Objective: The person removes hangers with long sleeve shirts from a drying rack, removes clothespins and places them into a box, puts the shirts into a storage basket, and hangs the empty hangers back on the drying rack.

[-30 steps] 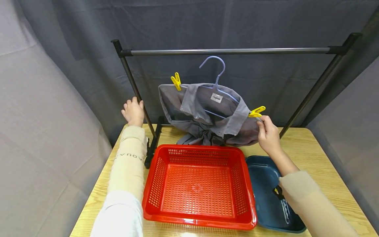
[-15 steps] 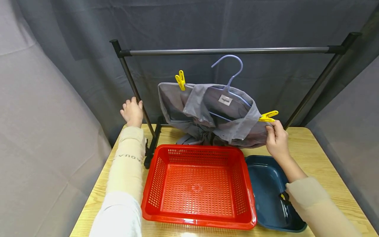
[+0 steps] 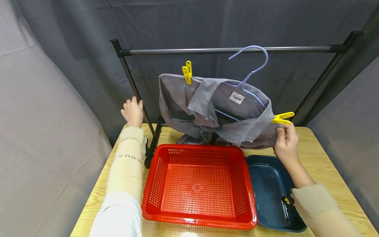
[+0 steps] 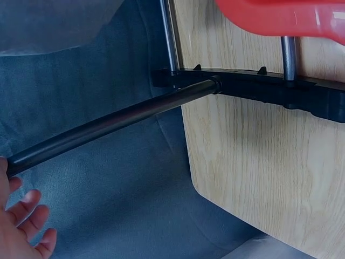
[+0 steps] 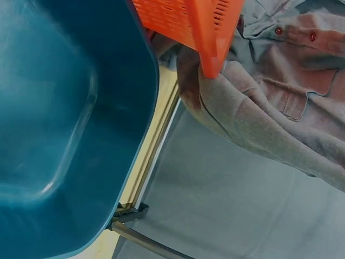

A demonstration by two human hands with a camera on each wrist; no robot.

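Observation:
A grey-purple collared shirt (image 3: 204,98) hangs spread on a lilac hanger (image 3: 257,69), its hook overlapping the rack's bar (image 3: 195,51) in the head view. Two yellow clothespins, a left clothespin (image 3: 187,73) and a right clothespin (image 3: 282,118), clip the shirt near its shoulders. My right hand (image 3: 287,142) pinches the shirt's right shoulder between thumb and fingers, just under the right clothespin. My left hand (image 3: 133,112) holds the left post (image 3: 130,77) of the black clothes rack. In the left wrist view, some of that hand's fingers (image 4: 35,222) spread loosely below the post.
A red perforated basket (image 3: 251,197) stands at the table's front, before the shirt. Right of it sits a dark blue tub (image 3: 260,161) with a black and yellow item (image 3: 287,200) inside, partly behind my sleeve. Grey curtains (image 3: 88,26) surround the wooden table (image 3: 319,158).
My right hand has moved right, drawing the shirt's shoulder with it. The hanger and clothespins shifted right, and the hook rose to the bar's level. My left hand stays on the post.

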